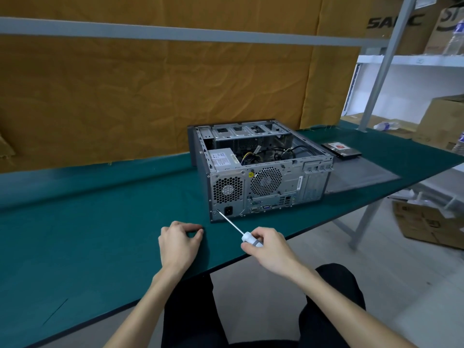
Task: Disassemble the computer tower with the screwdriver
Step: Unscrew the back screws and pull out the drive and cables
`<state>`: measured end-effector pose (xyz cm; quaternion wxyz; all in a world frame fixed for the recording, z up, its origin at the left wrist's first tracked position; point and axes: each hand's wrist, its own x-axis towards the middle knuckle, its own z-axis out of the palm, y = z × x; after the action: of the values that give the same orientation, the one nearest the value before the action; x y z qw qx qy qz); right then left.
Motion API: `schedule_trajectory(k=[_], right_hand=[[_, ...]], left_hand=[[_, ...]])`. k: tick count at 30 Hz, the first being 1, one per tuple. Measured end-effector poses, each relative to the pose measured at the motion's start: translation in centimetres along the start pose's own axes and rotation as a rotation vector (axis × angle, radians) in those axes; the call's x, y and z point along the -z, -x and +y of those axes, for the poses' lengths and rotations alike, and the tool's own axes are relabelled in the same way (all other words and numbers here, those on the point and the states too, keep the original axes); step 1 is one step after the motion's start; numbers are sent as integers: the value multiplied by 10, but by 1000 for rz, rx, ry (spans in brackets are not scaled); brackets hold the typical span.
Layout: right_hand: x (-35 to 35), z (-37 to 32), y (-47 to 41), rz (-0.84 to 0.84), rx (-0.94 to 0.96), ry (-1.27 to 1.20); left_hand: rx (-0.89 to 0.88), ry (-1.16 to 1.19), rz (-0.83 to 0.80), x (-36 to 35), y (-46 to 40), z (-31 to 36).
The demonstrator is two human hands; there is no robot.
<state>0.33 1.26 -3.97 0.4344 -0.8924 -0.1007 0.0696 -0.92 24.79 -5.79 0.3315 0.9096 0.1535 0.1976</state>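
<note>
Green table [100, 234] w/ the open computer tower [261, 169] lying mid-frame, back panel facing us. Screwdriver [241, 231] tip sits at the lower-left corner screw: push straight in, turn slow. Right hand [270, 247] wraps the handle; left hand [179, 243] rests on the table, fingers bent, holding nothing.
</note>
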Motion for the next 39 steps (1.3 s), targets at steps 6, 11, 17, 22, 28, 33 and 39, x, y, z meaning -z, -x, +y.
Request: schedule_trajectory(k=[6, 11, 17, 22, 28, 33, 39], right_hand=[[-6, -5, 9, 40, 8, -14], [-4, -16, 12, 72, 29, -53], [-7, -23, 13, 89, 19, -70], [-11, -25, 15, 48, 6, -89], [-15, -31, 17, 3, -19, -191], [-16, -35, 19, -39, -71, -302], [-16, -44, 22, -161, -254, -640]], left_hand=[[40, 239, 30, 5, 0, 4], [51, 627, -41, -2, 6, 24], [190, 995, -288, -21, -1, 53], [207, 1056, -247, -30, -3, 47], [166, 1028, -220, -32, -1, 41], [171, 1035, -218, -30, 0, 42], [218, 1077, -213, -25, 1, 45]])
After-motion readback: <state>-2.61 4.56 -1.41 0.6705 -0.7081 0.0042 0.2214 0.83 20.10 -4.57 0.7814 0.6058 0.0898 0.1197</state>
